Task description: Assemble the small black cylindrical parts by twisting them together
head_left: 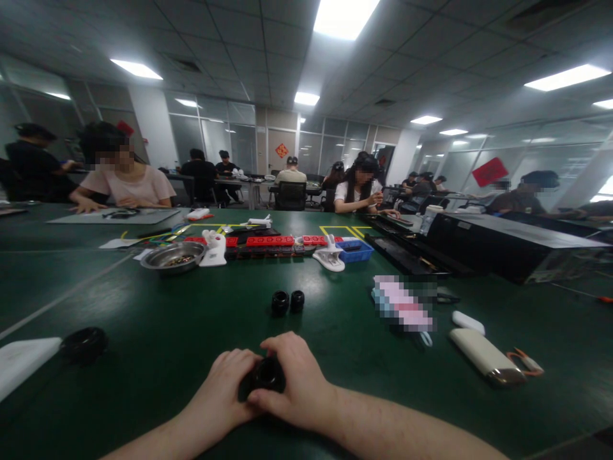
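Small black round part (266,375), glossy; L hand (230,390) & R hand (297,383) fingers closed round it.

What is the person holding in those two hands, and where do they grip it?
A small black round part, held between both hands: the left hand cups its left side, and the right hand wraps fingers over its top and right side.

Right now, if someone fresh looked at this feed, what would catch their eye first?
Both hands close together at the near edge of the green table: the left hand and the right hand clasp one small black round part between them. Just beyond sit two more black round parts side by side. Farther back, a red strip of blocks runs across the table beside a metal bowl.
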Tool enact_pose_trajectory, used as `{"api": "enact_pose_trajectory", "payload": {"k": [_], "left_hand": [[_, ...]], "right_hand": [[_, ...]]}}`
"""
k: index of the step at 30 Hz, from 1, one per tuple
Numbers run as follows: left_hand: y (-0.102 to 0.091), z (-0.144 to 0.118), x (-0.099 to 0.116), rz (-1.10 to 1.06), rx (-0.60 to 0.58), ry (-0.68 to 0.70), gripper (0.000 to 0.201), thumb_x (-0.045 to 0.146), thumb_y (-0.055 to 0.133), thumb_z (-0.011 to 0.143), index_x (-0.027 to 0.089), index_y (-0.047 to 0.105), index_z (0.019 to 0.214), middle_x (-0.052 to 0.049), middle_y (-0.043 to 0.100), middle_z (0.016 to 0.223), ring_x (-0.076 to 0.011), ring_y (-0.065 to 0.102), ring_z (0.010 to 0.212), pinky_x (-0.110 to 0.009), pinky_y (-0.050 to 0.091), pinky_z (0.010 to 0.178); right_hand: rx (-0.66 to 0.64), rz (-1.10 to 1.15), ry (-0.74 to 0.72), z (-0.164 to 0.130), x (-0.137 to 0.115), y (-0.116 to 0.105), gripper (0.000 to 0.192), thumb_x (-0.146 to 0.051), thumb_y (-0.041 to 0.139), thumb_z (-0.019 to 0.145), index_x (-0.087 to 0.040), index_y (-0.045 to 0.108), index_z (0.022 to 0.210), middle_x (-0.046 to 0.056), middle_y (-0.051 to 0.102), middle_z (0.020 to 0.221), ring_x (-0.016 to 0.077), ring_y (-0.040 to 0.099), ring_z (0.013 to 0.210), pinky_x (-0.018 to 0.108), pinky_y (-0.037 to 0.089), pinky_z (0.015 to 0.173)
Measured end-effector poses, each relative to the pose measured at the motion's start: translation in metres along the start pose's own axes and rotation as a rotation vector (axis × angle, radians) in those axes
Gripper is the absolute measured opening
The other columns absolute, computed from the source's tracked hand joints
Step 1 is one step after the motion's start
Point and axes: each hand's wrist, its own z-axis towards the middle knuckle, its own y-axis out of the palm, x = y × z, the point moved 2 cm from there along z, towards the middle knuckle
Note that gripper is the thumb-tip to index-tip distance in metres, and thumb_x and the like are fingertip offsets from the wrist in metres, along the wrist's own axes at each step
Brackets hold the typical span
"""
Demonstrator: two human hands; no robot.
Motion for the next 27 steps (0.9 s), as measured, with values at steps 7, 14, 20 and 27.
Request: {"api": "enact_pose_trajectory", "payload": {"k": [7, 14, 20, 27], "left_hand": [[0.003, 0.003, -0.004, 0.004, 0.009, -0.033, 0.024, 0.028, 0.061, 0.064, 0.018, 0.057, 0.085, -0.004, 0.058, 0.089, -0.0247, 0.051, 0.086, -0.037, 0.038, 0.078], [0.005, 0.001, -0.010, -0.057, 0.032, 0.020, 0.038, 0.030, 0.065, 0.065, 0.021, 0.055, 0.100, -0.004, 0.058, 0.097, -0.0244, 0.050, 0.090, -0.036, 0.038, 0.081], [0.003, -0.001, -0.020, -0.021, 0.095, -0.021, 0.029, 0.037, 0.065, 0.067, 0.020, 0.058, 0.090, -0.003, 0.058, 0.092, -0.0236, 0.052, 0.087, -0.034, 0.038, 0.078], [-0.036, -0.016, -0.069, 0.157, 0.230, -0.397, 0.036, 0.050, 0.060, 0.068, 0.019, 0.060, 0.087, -0.001, 0.058, 0.074, -0.0223, 0.056, 0.073, -0.027, 0.036, 0.060]], "right_hand": [[-0.021, 0.113, -0.229, 0.001, -0.006, -0.001, 0.046, -0.022, 0.051, 0.059, -0.011, 0.049, 0.104, 0.011, 0.057, 0.098, 0.0222, 0.051, 0.091, 0.037, 0.040, 0.085], [-0.045, 0.045, -0.057, 0.001, -0.003, -0.001, 0.037, -0.025, 0.055, 0.067, -0.014, 0.051, 0.103, 0.010, 0.058, 0.095, 0.0216, 0.052, 0.086, 0.037, 0.043, 0.080], [0.005, 0.094, -0.146, -0.001, 0.000, -0.005, 0.050, -0.019, 0.054, 0.065, -0.015, 0.042, 0.114, 0.011, 0.052, 0.111, 0.0229, 0.048, 0.102, 0.039, 0.039, 0.090], [0.003, 0.029, -0.131, -0.003, 0.009, -0.012, 0.048, -0.018, 0.052, 0.075, -0.018, 0.037, 0.120, 0.011, 0.047, 0.119, 0.0236, 0.043, 0.112, 0.041, 0.037, 0.096]]}}
